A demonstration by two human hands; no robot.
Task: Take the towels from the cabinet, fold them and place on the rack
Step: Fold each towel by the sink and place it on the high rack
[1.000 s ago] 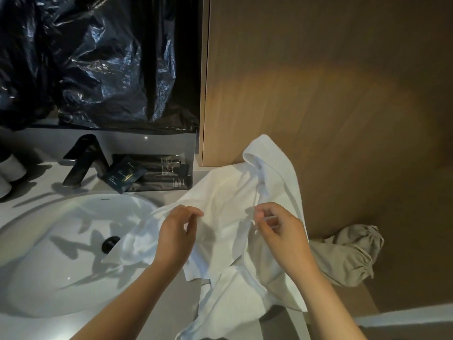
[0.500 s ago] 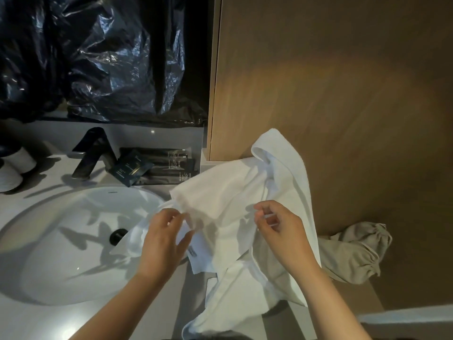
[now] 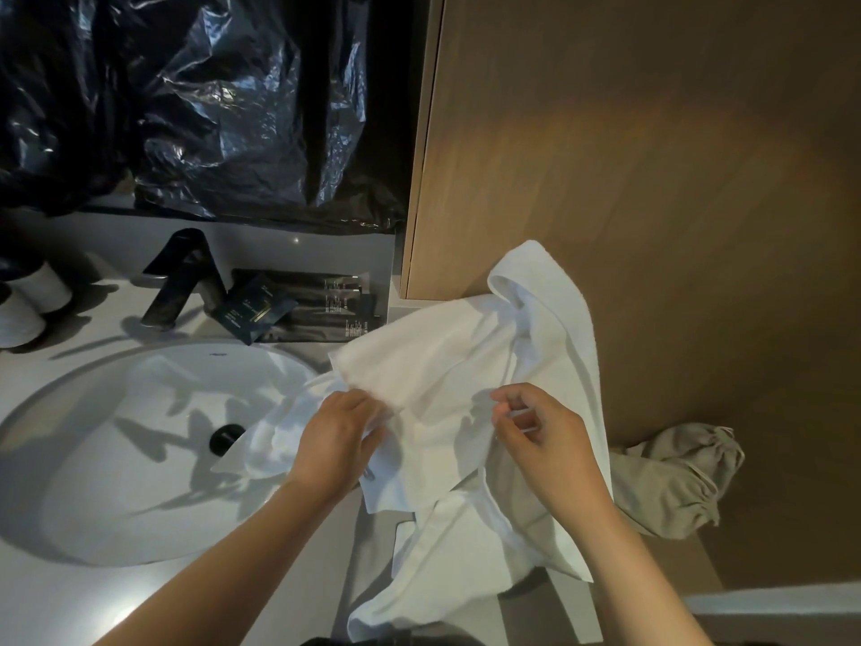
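The white towel (image 3: 447,366) lies crumpled on the table (image 3: 56,603), one corner over the sink (image 3: 116,468) — the left hand (image 3: 338,442) and right hand (image 3: 552,442) each grip it by pinching the cloth — so a loose pinch could let it slide off.

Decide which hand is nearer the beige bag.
Right. The right hand holds the towel just left of the bag; the left hand grips the towel farther left, at the edge of the sink.
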